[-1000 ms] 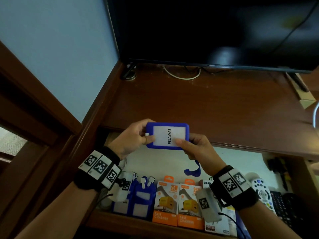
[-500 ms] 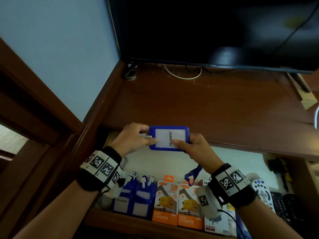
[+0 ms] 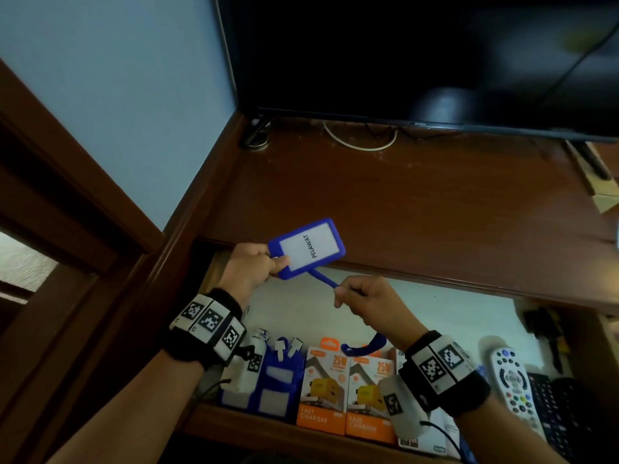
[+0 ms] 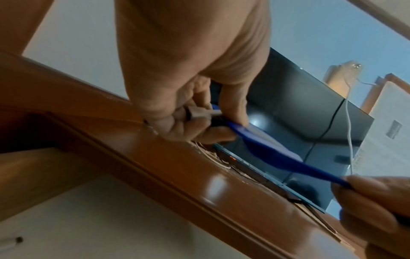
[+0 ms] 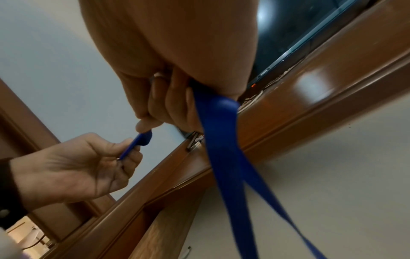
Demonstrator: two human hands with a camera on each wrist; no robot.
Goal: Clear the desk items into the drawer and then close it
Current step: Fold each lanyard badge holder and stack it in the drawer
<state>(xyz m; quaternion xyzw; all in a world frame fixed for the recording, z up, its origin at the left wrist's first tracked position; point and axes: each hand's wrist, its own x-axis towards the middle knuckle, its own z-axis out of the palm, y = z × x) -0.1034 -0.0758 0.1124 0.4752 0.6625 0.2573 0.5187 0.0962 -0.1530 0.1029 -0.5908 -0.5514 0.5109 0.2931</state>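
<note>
A blue badge holder point(image 3: 306, 249) with a white card reading PELAWAT hangs tilted in the air over the desk's front edge. My left hand point(image 3: 274, 262) pinches its left end, where the metal clip point(image 4: 199, 113) sits between thumb and fingers. Its blue lanyard point(image 3: 326, 279) runs down to my right hand point(image 3: 341, 291), whose curled fingers grip it. The rest of the lanyard point(image 5: 221, 149) hangs from that fist as a loop above the open drawer point(image 3: 435, 316). The left hand point(image 5: 77, 168) shows in the right wrist view too.
The drawer holds blue badge holders point(image 3: 278, 380), two orange charger boxes point(image 3: 325, 386), a white remote point(image 3: 512, 380) and a black remote point(image 3: 556, 406). A dark TV point(image 3: 402, 61) stands at the back of the brown desk top point(image 3: 402, 202). A cardboard box point(image 3: 603, 195) sits far right.
My right hand has left the badge holder's right side and now grips the lanyard below it. The holder, held by the left hand alone, has tilted with its right end up.
</note>
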